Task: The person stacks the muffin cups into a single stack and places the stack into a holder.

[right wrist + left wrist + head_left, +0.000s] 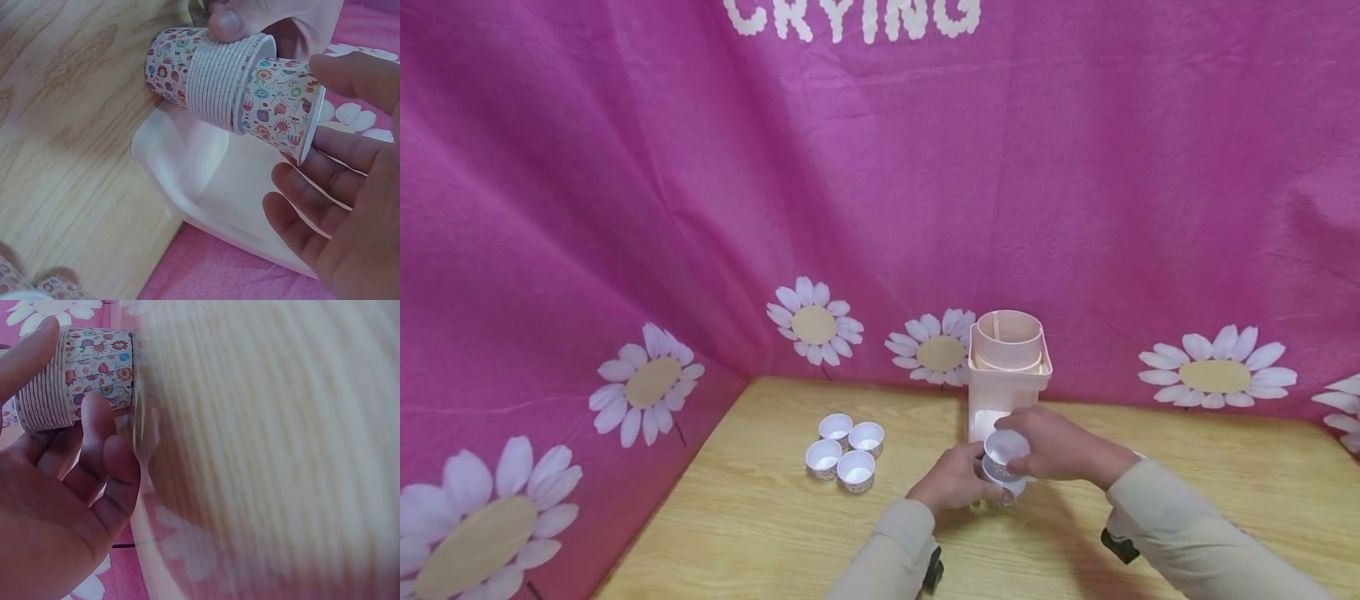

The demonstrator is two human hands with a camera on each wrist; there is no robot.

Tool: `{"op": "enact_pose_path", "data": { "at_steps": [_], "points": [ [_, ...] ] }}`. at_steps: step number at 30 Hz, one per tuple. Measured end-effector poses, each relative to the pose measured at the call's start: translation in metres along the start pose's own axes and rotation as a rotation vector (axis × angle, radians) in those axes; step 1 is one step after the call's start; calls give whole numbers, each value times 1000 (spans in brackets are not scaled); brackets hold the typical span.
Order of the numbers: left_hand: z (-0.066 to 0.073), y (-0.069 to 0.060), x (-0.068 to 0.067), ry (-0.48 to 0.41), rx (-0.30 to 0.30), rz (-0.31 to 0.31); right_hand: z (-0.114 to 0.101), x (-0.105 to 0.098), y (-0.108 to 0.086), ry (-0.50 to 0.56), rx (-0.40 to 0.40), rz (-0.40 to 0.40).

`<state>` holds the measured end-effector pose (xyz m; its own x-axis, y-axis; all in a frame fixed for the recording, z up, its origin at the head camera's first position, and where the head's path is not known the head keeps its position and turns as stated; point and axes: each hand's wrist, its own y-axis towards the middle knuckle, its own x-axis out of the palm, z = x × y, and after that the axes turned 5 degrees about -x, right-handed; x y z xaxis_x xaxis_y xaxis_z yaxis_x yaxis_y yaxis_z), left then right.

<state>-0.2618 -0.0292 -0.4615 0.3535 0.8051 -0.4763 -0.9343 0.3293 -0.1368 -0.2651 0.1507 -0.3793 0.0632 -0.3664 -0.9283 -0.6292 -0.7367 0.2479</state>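
My left hand (953,481) grips a stack of nested paper cups (100,369) with a colourful flower print, thumb on one side and fingers on the other. In the right wrist view the stack (215,78) shows several close white rims. My right hand (1063,446) pinches the rim of one cup (281,106), whose base end sits partly inside the open end of the stack. Both hands are just in front of a pale pink container (1006,392) with a round tube on top.
Four-sided cluster of several white cups (857,472) stands upright on the wooden table (760,517), left of my hands. Behind the table hangs a magenta cloth (1075,208) with printed daisies.
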Motion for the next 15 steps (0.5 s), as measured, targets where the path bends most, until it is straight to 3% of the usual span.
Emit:
{"op": "enact_pose_path", "data": {
  "at_steps": [8, 15],
  "points": [
    [3, -1, 0, -7, -18, -3, 3, 5, -1, 7, 31, -18],
    [0, 1, 0, 40, -5, 5, 3, 7, -2, 6, 39, -30]
  ]
}}
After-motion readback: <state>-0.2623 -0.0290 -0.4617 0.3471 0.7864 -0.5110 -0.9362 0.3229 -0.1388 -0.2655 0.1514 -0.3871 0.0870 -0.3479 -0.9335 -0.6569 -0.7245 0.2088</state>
